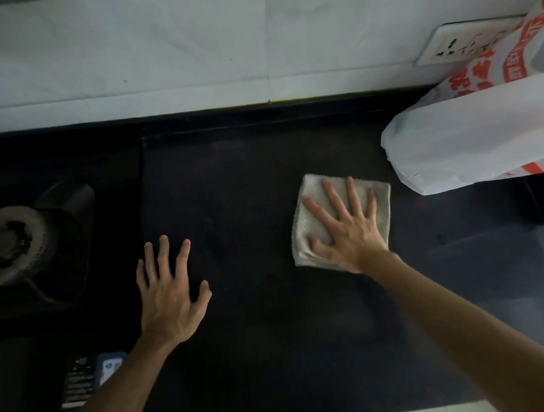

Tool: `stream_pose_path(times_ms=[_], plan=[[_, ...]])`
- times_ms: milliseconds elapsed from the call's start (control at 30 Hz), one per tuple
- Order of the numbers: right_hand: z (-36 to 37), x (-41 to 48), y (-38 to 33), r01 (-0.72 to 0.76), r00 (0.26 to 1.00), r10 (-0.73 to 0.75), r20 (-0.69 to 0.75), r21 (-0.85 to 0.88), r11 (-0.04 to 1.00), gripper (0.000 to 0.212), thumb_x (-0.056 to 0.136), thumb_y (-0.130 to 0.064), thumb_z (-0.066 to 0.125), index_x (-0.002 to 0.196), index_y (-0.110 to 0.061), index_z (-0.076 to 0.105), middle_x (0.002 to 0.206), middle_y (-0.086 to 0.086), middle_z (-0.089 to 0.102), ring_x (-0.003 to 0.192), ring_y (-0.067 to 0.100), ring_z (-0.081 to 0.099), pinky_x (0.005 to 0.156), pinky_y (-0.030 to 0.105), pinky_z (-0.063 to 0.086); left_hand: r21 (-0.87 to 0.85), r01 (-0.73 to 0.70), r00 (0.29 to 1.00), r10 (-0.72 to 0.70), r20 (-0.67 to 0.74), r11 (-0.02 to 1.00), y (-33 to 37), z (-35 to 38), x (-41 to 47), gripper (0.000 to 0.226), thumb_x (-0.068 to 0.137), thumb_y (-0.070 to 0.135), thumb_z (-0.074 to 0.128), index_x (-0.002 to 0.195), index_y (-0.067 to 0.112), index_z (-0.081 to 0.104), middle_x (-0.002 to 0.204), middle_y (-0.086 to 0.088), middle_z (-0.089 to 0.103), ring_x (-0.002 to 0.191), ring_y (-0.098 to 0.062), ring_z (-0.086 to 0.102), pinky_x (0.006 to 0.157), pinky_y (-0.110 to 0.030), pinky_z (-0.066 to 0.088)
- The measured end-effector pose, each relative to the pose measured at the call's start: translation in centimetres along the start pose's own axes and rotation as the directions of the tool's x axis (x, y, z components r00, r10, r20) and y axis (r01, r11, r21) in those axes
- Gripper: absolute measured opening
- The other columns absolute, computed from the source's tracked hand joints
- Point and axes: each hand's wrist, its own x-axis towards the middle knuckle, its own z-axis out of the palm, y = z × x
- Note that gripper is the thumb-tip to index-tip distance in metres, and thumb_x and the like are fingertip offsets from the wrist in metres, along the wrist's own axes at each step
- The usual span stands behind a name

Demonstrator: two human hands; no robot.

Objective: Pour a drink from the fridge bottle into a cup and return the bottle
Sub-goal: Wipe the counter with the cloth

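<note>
Right hand (350, 231) presses flat, fingers spread, on the cloth (340, 215) right of the burner (6, 243); left hand (169, 293) hovers spread, empty; wipe the bench (244, 182) evenly, I'd judge.

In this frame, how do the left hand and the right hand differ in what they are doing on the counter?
The right hand lies flat on a folded grey cloth, pressing it onto the dark counter; the left hand has nothing under it but bare counter. The right hand reaches further toward the wall, near the white plastic bag; the left hand sits closer to the body, beside the gas burner. Both are palm down with fingers spread.
</note>
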Motion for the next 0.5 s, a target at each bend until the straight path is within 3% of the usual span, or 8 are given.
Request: stream_pose_path(times_ms=[133,267,400,500], plan=[[-0.5,1.2,-0.1,-0.032,0.999,0.031,-0.009,-0.021,0.999,0.074,0.091,-0.073,0.019,0.152,-0.045,-0.012,0.165,0.000,-0.016,0.148,0.038,-0.021,0.113,0.070,-0.002,-0.017,0.007,1.000,-0.007,-0.021,1.000,0.0,0.3,-0.1,0.081,0.085,0.051,0.053,0.154,0.019,0.027,0.164,-0.017,0.011,0.151,-0.039,0.006,0.120,-0.059,0.014],[0.9,-5.1,0.7,-0.001,1.000,0.002,-0.016,0.027,1.000,0.074,0.093,-0.070,0.024,0.154,-0.044,-0.009,0.165,-0.002,-0.015,0.148,0.036,-0.020,0.115,0.069,0.001,-0.043,0.006,0.999,-0.008,-0.041,0.999,0.0,0.3,-0.2,0.082,0.082,0.057,0.033,0.154,0.017,0.029,0.163,-0.019,0.015,0.150,-0.041,0.009,0.118,-0.059,0.015],[2.4,-12.1,1.6,0.081,0.995,-0.081,0.052,0.015,0.997,0.075,0.092,-0.072,0.026,0.155,-0.041,-0.002,0.166,0.000,-0.009,0.149,0.037,-0.015,0.113,0.071,0.010,-0.088,-0.001,0.997,-0.005,-0.072,0.996,0.1,0.2,-0.3,0.082,0.082,0.056,0.033,0.153,0.015,0.032,0.162,-0.021,0.017,0.150,-0.043,0.010,0.118,-0.060,0.016],[1.9,-10.0,1.2,0.058,0.996,-0.059,0.066,0.003,0.998,0.073,0.090,-0.075,0.016,0.154,-0.045,-0.005,0.165,-0.001,-0.011,0.149,0.037,-0.017,0.114,0.071,0.007,-0.074,0.003,0.997,-0.009,-0.076,0.997,0.2,0.1,-0.3,0.081,0.082,0.056,0.034,0.152,0.015,0.032,0.162,-0.021,0.017,0.150,-0.043,0.010,0.118,-0.061,0.016]])
